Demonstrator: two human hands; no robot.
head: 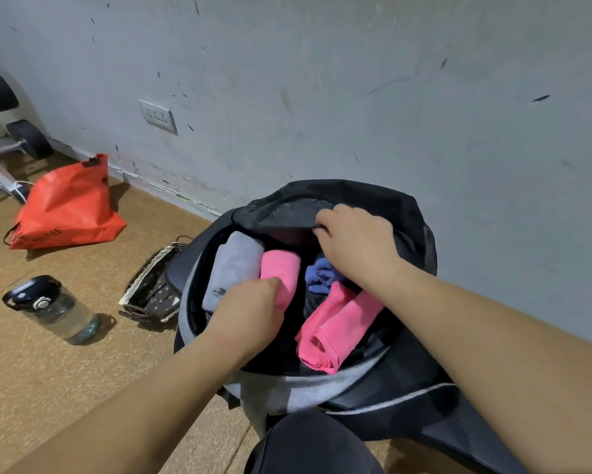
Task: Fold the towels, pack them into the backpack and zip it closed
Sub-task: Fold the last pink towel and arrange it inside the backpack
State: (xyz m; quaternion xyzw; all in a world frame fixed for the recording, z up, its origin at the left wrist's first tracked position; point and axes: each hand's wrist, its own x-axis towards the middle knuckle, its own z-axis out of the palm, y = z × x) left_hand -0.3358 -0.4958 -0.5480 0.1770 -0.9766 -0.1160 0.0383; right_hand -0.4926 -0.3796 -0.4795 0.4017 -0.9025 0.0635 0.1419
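Note:
A black and grey backpack stands open on the floor against the wall. Inside it lie a folded grey towel, a rolled pink towel, a crumpled blue towel and a larger folded pink towel. My left hand reaches into the opening with its fingers closed on the rolled pink towel. My right hand grips the backpack's black upper flap at the far rim, above the blue towel.
A dark wicker basket with a dotted lining sits just left of the backpack. A clear water bottle lies on the cork floor further left. A red bag and dumbbells rest near the grey wall. My dark-clothed knee is below.

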